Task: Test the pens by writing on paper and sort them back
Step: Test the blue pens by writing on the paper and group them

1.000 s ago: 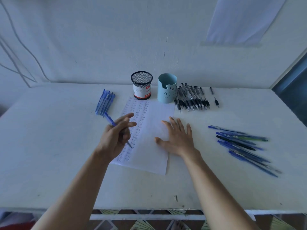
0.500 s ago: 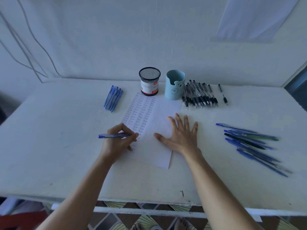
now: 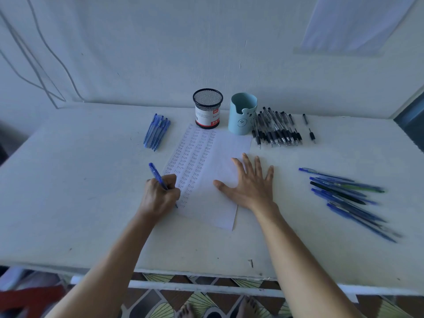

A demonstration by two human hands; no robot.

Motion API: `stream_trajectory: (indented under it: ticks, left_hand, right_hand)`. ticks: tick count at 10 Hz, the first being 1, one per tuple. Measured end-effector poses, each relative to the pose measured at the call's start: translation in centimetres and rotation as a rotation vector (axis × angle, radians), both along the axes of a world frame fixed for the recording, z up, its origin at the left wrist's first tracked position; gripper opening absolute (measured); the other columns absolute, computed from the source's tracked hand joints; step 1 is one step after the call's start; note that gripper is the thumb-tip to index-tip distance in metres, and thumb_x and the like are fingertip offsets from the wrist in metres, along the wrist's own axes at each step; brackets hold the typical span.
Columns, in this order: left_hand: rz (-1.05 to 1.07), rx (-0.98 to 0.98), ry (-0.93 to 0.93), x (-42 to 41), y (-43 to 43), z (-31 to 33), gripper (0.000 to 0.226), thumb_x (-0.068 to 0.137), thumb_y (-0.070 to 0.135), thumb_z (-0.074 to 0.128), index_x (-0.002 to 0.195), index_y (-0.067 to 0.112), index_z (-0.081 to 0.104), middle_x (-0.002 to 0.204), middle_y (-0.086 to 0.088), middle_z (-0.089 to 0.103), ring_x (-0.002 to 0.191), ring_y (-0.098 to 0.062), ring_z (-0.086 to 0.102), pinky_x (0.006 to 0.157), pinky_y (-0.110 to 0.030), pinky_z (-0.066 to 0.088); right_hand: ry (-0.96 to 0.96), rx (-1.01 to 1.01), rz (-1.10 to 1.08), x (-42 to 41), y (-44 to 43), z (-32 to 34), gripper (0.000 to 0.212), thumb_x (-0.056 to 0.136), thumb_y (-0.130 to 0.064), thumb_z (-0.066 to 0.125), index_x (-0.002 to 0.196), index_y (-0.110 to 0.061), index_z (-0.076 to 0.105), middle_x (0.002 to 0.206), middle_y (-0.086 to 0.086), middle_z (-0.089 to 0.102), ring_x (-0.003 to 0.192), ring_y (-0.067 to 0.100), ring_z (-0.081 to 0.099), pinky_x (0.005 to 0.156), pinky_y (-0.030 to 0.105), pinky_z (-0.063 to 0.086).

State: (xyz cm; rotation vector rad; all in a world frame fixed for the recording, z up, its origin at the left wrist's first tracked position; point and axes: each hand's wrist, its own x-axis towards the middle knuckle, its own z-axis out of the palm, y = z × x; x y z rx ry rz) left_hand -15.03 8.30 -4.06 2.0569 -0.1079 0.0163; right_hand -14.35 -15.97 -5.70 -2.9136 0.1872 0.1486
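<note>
While pinched low in curled left hand (image 3: pixel 160 196): blue pen (image 3: pixel 156 173), light, stiff, likely slippery. Flat on paper (image 3: pixel 221 145): right hand (image 3: pixel 251 187), fingers splayed.

one head-worn wide-angle view looks forward and steeply down across the surface (image 3: pixel 68 203) toward the back wall (image 3: pixel 160 42), close above both forearms, its near edge low in frame.

matt white paper (image 3: pixel 220 180), black metal mesh cup (image 3: pixel 207 104), glossy plastic pens (image 3: pixel 277 131), smooth matt blue holder (image 3: pixel 242 115)
</note>
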Motion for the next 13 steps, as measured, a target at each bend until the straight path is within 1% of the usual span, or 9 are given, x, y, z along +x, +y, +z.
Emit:
stream_trajectory:
  ticks: [1, 3, 4, 6, 7, 9, 10, 11, 13]
  left_hand:
    - [-0.026, 0.03, 0.005, -0.11, -0.13, -0.09, 0.025, 0.053, 0.007, 0.044, 0.056, 0.019, 0.021, 0.052, 0.009, 0.019, 0.052, -0.009, 0.018, 0.045, -0.021, 0.014]
    - [-0.004, 0.029, 0.005, -0.16, -0.23, -0.1, 0.027, 0.053, 0.007, 0.044, 0.057, 0.018, 0.021, 0.052, 0.01, 0.018, 0.053, -0.009, 0.017, 0.046, -0.023, 0.013]
    - [-0.005, 0.001, 0.025, -0.18, -0.25, -0.19, 0.035, 0.058, -0.001, 0.047, 0.057, 0.02, 0.02, 0.054, 0.01, 0.019, 0.053, -0.008, 0.017, 0.047, -0.023, 0.014]
    - [-0.023, 0.045, 0.023, -0.2, -0.37, -0.07, 0.033, 0.059, -0.001, 0.048, 0.058, 0.017, 0.02, 0.055, 0.006, 0.019, 0.056, -0.011, 0.018, 0.049, -0.027, 0.014]
    - [0.012, 0.056, 0.024, -0.17, -0.5, -0.24, 0.043, 0.064, -0.014, 0.049, 0.058, 0.017, 0.02, 0.055, 0.006, 0.019, 0.056, -0.011, 0.017, 0.048, -0.025, 0.013]
    - [-0.019, 0.018, 0.005, -0.36, -0.62, 0.01, 0.033, 0.057, 0.001, 0.047, 0.055, 0.02, 0.021, 0.053, 0.01, 0.019, 0.052, -0.009, 0.018, 0.046, -0.018, 0.014]
    - [-0.036, 0.026, -0.017, -0.42, -0.67, -0.26, 0.028, 0.054, 0.006, 0.044, 0.055, 0.021, 0.021, 0.054, 0.01, 0.018, 0.054, -0.009, 0.016, 0.047, -0.022, 0.012]
    - [-0.034, 0.036, -0.017, -0.44, -0.69, -0.38, 0.028, 0.053, 0.007, 0.043, 0.058, 0.019, 0.019, 0.055, 0.007, 0.018, 0.056, -0.01, 0.016, 0.049, -0.025, 0.011]
    - [-0.043, 0.02, -0.006, -0.52, -0.77, -0.33, 0.029, 0.054, 0.004, 0.045, 0.058, 0.019, 0.02, 0.054, 0.01, 0.019, 0.054, -0.009, 0.017, 0.047, -0.022, 0.013]
  right_hand:
    - [0.01, -0.001, 0.0, -0.04, 0.01, 0.04, 0.099, 0.073, -0.095, 0.022, 0.155, -0.041, 0.008, 0.166, -0.01, -0.007, 0.153, 0.023, -0.013, 0.116, 0.062, -0.012]
    - [0.01, 0.0, 0.001, -0.06, 0.06, 0.13, 0.099, 0.074, -0.094, 0.024, 0.155, -0.04, 0.008, 0.166, -0.009, -0.008, 0.153, 0.023, -0.013, 0.116, 0.062, -0.013]
    - [0.011, -0.009, 0.001, -0.02, 0.07, 0.05, 0.099, 0.074, -0.094, 0.023, 0.155, -0.04, 0.008, 0.166, -0.009, -0.007, 0.153, 0.024, -0.012, 0.116, 0.062, -0.012]
    - [0.004, -0.007, 0.003, -0.05, 0.09, 0.1, 0.099, 0.073, -0.094, 0.023, 0.155, -0.04, 0.008, 0.166, -0.009, -0.007, 0.153, 0.024, -0.012, 0.116, 0.063, -0.011]
    - [0.008, -0.006, 0.002, -0.07, 0.05, 0.13, 0.1, 0.073, -0.094, 0.023, 0.155, -0.039, 0.008, 0.166, -0.009, -0.007, 0.153, 0.024, -0.012, 0.116, 0.063, -0.011]
    - [0.003, -0.004, 0.003, -0.04, 0.04, 0.11, 0.1, 0.073, -0.094, 0.023, 0.155, -0.039, 0.008, 0.166, -0.009, -0.007, 0.153, 0.024, -0.012, 0.116, 0.063, -0.011]
    - [0.008, 0.0, 0.003, -0.09, 0.06, 0.15, 0.1, 0.073, -0.094, 0.023, 0.155, -0.039, 0.007, 0.166, -0.009, -0.007, 0.153, 0.024, -0.013, 0.116, 0.063, -0.012]
    - [0.001, 0.0, 0.002, -0.12, 0.06, 0.14, 0.099, 0.074, -0.094, 0.024, 0.155, -0.04, 0.008, 0.166, -0.008, -0.006, 0.153, 0.024, -0.012, 0.116, 0.063, -0.011]
    - [-0.004, 0.001, 0.0, -0.12, 0.1, 0.14, 0.098, 0.074, -0.094, 0.024, 0.155, -0.04, 0.009, 0.166, -0.008, -0.006, 0.153, 0.024, -0.011, 0.116, 0.063, -0.012]
